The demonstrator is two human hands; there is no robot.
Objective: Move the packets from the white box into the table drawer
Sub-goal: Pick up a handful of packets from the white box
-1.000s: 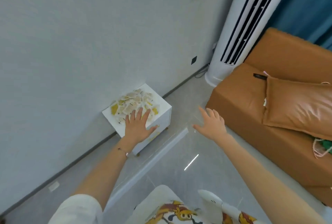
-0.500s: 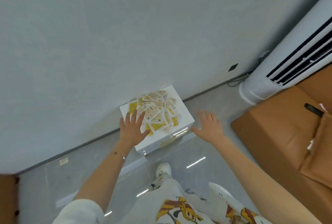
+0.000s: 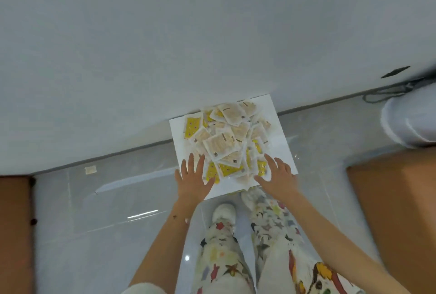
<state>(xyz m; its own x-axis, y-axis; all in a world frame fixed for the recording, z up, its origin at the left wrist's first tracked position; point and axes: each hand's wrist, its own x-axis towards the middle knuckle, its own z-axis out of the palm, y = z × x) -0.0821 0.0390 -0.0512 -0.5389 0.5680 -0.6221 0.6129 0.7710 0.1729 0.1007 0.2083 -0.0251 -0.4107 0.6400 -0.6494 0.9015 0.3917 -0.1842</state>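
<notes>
I am looking down at a pale grey shiny floor (image 3: 113, 201) that is meeting a plain light wall (image 3: 165, 34). The white box (image 3: 282, 145) is standing on the floor right against this wall. The packets (image 3: 224, 145), some yellow and some pale and clear, are lying in a loose heap on its top, more toward the wall side.

The left hand (image 3: 192, 179) is reaching over the near left corner of the box with the fingers straight and spread, gripping nothing. The right hand (image 3: 278, 177) is reaching over the near edge on the other side, also with the fingers apart and holding nothing. Its fingertips are lying at the edge of the heap, but I cannot tell whether either hand is really touching a packet.

Below the hands, patterned trousers (image 3: 271, 237) and white shoes (image 3: 224, 211) are showing, just beside the box. A brown sofa (image 3: 396, 204) is standing at the right and a white appliance (image 3: 410, 119) is standing near the wall.
</notes>
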